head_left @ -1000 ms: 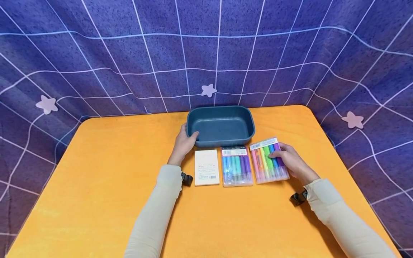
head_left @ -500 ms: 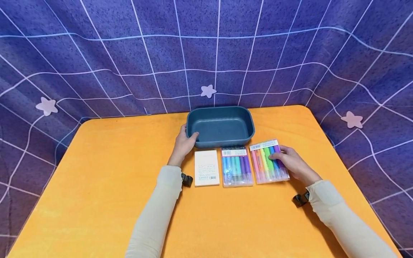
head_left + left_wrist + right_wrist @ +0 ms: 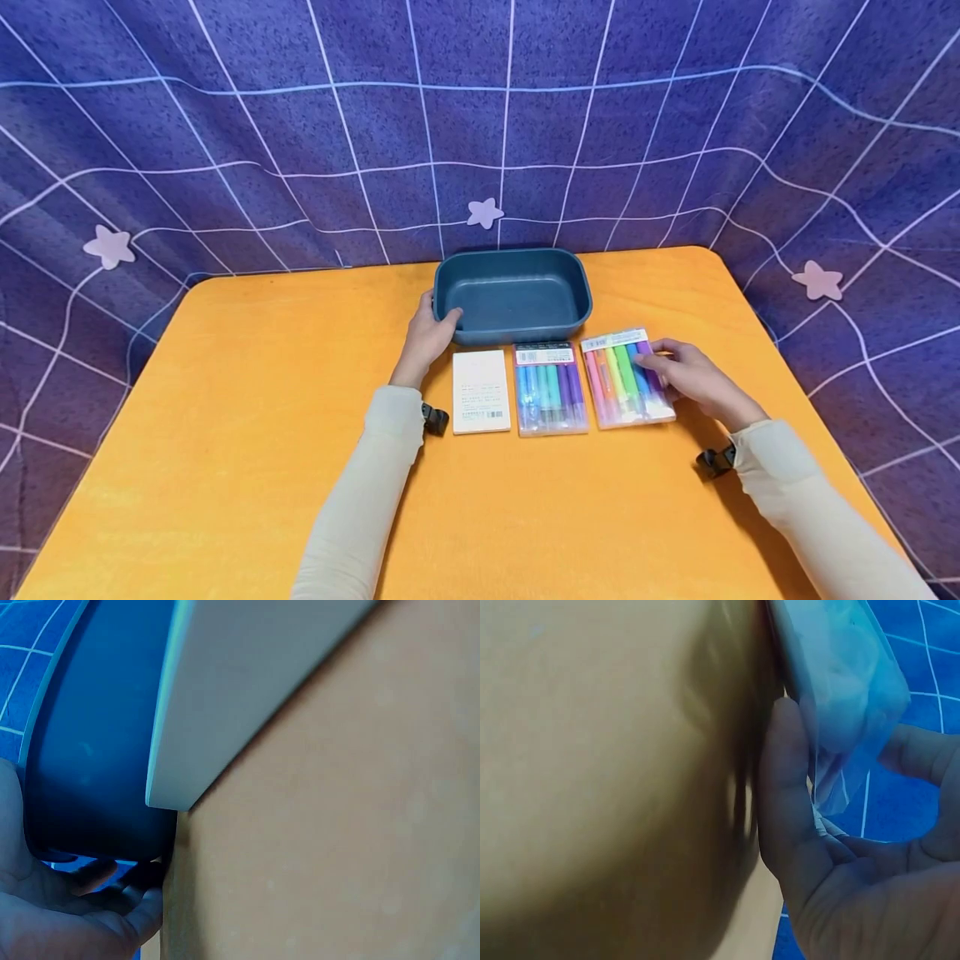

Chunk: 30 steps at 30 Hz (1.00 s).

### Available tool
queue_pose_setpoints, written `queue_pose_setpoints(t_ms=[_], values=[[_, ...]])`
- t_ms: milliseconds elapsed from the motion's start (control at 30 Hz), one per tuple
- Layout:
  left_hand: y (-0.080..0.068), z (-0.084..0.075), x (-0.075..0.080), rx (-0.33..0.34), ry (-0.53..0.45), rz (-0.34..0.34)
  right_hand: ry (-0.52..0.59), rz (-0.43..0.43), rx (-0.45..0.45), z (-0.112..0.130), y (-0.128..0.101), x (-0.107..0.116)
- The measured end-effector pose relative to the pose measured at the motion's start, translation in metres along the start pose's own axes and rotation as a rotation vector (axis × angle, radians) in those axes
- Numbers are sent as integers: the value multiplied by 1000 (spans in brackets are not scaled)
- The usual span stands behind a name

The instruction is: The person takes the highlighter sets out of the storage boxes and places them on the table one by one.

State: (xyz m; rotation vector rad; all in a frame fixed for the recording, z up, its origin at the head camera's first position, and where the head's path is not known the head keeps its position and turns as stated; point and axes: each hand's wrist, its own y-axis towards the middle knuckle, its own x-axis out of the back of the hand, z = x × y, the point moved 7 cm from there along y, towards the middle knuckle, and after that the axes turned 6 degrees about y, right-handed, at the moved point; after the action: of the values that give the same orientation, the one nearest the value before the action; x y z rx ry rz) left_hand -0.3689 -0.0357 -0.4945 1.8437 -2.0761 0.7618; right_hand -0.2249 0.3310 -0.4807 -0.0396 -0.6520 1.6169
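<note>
A dark blue tray (image 3: 514,293) stands on the orange table (image 3: 225,400). My left hand (image 3: 427,336) grips its front left corner, thumb over the rim; the left wrist view shows the fingers (image 3: 112,900) curled under the tray wall (image 3: 90,750). In front of the tray lie a white notepad (image 3: 481,390), a pack of blue and purple markers (image 3: 549,387), and a pack of bright markers (image 3: 622,379). My right hand (image 3: 686,375) holds the bright pack at its right edge. In the right wrist view the thumb (image 3: 784,802) lies against one face of the pack (image 3: 840,682) and the fingers curl round the other.
A purple cloth with a white grid and pale stars (image 3: 485,210) hangs behind and around the table. The notepad edge (image 3: 225,690) lies right against the tray. Bare orange tabletop spreads to the left and toward me.
My right hand has slid rightward along the bright marker pack to its right edge, and the pack has shifted slightly. The left hand and tray have not moved.
</note>
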Motion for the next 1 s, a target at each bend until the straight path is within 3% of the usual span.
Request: queue_pose_setpoints(t_ms=[700,1000], values=[[-2,-3,6,-22,-8,1,-10,21,39,-1,-9,7],[0,-1,3,-15,-9,10,-109,-14,60,3,-12,13]])
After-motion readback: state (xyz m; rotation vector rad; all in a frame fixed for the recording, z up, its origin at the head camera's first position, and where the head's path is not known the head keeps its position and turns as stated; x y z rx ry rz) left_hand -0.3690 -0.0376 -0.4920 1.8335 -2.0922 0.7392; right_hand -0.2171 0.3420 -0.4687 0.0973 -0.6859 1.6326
